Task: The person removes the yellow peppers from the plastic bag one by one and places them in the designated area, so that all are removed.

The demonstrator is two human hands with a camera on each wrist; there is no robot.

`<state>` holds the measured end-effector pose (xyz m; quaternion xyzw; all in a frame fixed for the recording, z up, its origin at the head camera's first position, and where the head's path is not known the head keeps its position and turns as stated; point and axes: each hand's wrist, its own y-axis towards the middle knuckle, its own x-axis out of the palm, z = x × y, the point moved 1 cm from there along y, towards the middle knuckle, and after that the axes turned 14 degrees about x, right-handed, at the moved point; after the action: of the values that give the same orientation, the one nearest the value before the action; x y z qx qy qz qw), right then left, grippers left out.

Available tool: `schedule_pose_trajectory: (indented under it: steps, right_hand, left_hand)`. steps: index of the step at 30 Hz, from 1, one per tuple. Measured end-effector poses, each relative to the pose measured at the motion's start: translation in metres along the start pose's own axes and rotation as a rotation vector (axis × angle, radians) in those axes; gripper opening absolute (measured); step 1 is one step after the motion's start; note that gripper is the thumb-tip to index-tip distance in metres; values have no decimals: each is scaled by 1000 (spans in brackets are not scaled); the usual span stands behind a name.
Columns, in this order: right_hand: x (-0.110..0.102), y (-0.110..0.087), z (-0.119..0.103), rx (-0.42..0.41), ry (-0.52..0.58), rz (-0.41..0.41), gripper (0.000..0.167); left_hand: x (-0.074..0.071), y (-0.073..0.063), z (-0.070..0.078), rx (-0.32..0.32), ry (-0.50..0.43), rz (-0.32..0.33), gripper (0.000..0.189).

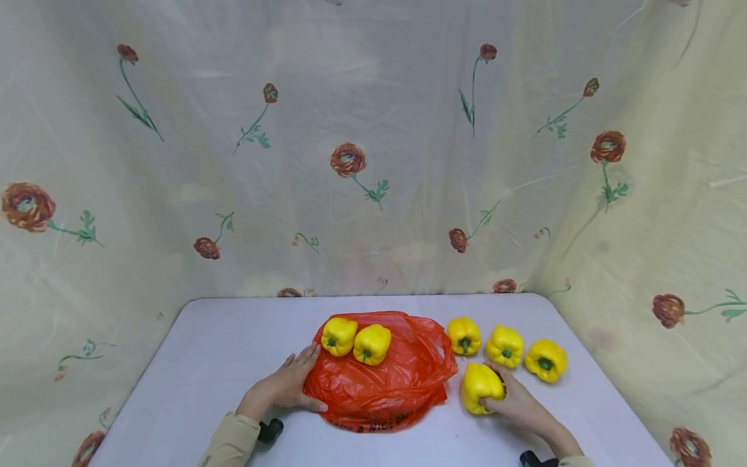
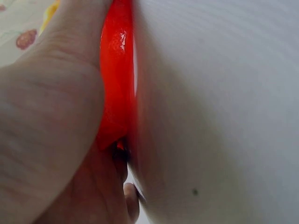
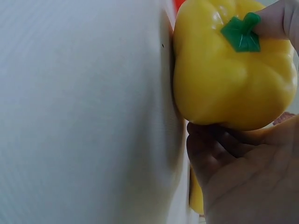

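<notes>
A red plastic bag (image 1: 403,383) lies flat in the middle of the table, with printed letters near its front edge. Two yellow bell peppers (image 1: 371,344) sit on its upper left part. My left hand (image 1: 286,384) rests at the bag's left edge, fingers spread and fairly straight; in the left wrist view the red plastic (image 2: 117,70) shows beside the palm. To the right of the bag my right hand (image 1: 516,402) grips another yellow bell pepper (image 1: 481,388). The right wrist view shows the thumb by the green stem (image 3: 244,32) and fingers on the opposite side.
Three more yellow bell peppers (image 1: 505,346) stand in a row at the right, behind my right hand. The white table (image 1: 222,344) ends at a flower-printed curtain (image 1: 373,246) at the back and sides.
</notes>
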<state>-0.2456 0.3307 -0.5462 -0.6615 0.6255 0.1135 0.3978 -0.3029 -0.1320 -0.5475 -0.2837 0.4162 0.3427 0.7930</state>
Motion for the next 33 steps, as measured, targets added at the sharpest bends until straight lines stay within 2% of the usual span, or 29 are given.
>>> schedule_pose_trajectory:
  steps: [11,22,33]
  right_hand:
    - [-1,-7,-2,-7,-40,4,100]
    - [-5,-11,-11,4,-17,20,105]
    - [-17,-15,-25,-64,-8,40,103]
  left_hand:
    - [1,-1,0,-11,3,-3,124]
    - [-2,-1,2,-5,-7,3,124]
    - [-1,-2,1,10,-15,2,125]
